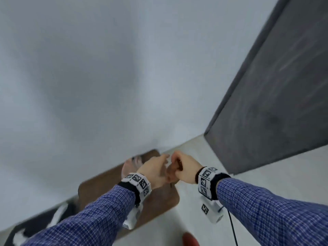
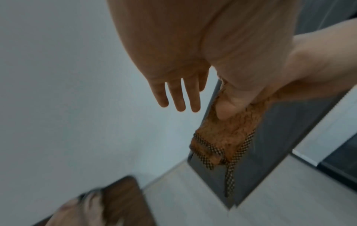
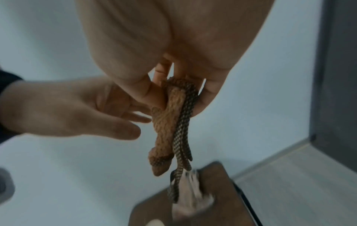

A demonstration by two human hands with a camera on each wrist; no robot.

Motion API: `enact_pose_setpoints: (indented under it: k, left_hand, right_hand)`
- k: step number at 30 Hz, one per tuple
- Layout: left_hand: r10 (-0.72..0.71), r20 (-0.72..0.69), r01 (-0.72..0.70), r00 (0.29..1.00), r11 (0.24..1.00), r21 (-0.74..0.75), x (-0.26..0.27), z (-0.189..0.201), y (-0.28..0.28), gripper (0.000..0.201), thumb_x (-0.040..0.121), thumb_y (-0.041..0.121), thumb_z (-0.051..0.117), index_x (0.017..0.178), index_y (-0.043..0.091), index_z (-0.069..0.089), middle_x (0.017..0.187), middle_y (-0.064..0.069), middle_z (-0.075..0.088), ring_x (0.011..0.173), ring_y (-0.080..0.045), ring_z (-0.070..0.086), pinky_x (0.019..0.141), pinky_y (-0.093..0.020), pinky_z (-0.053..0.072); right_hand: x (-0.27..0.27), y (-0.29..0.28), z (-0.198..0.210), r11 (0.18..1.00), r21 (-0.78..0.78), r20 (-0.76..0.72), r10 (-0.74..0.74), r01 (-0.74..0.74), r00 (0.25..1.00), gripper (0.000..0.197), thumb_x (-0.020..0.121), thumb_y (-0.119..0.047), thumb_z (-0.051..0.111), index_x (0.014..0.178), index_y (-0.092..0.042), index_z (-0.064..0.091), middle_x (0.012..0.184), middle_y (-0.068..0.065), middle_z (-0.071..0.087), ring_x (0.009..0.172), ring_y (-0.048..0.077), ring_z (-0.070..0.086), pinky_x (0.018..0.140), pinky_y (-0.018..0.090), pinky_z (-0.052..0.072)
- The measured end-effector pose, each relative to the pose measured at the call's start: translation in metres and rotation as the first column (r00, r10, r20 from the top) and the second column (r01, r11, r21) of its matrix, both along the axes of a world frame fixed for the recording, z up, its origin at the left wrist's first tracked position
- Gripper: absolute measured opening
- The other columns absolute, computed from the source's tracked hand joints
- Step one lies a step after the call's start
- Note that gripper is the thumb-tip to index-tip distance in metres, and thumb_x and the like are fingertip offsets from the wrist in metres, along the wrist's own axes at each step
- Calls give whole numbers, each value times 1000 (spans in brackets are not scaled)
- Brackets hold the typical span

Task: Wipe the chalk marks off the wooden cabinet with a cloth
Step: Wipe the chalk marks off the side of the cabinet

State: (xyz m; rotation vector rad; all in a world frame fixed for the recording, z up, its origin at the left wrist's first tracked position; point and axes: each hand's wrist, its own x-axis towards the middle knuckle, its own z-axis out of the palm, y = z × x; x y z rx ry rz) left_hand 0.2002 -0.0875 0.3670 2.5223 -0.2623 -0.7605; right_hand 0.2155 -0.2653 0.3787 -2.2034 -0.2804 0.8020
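Now my right hand pinches the bunched orange cloth, my left hand slack-fingered beside it, so next I must reach right to the grey cabinet and rub.

My two forearms reach forward in blue checked sleeves, each wrist banded with a marker-printed cuff, and the hands meet in front of me. My right hand comes in from 4 o'clock, knuckles up, its thumb and fingers curled and pinching the cloth (it hangs down from the pinch). My left hand comes in from 8 o'clock, palm turned towards the right one, its fingers straight and slightly spread, thumb relaxed, just beside the cloth and holding nothing.
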Motion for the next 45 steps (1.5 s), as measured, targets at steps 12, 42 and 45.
enact_pose_setpoints:
  k: [12,42,45]
  left_hand:
    - [20,240,107,971,857,-504,81,369,-115,21,77,9,71,97,3,74,91,-14,77,86,-23,74,83,-33,59]
    - [500,538,36,679,709,-704,277,666,-338,72,95,37,62,146,-5,33,147,-27,37,132,-43,45,111,-43,36]
    - [521,532,-16,667,724,-690,316,669,-341,67,100,42,50,146,-4,36,147,-28,38,132,-44,44,110,-45,35]
  right_hand:
    - [36,-123,373,628,587,-23,-617,510,787,45,81,-14,79,121,-10,58,112,14,70,91,22,71,69,29,58]
    - [57,-359,817,345,-67,838,528,936,-134,36,97,-14,49,132,-18,55,95,8,38,84,31,48,59,35,31]
    - [86,-368,779,334,-88,804,581,938,-131,22,96,-17,51,112,-10,65,97,12,52,79,35,56,52,36,34]
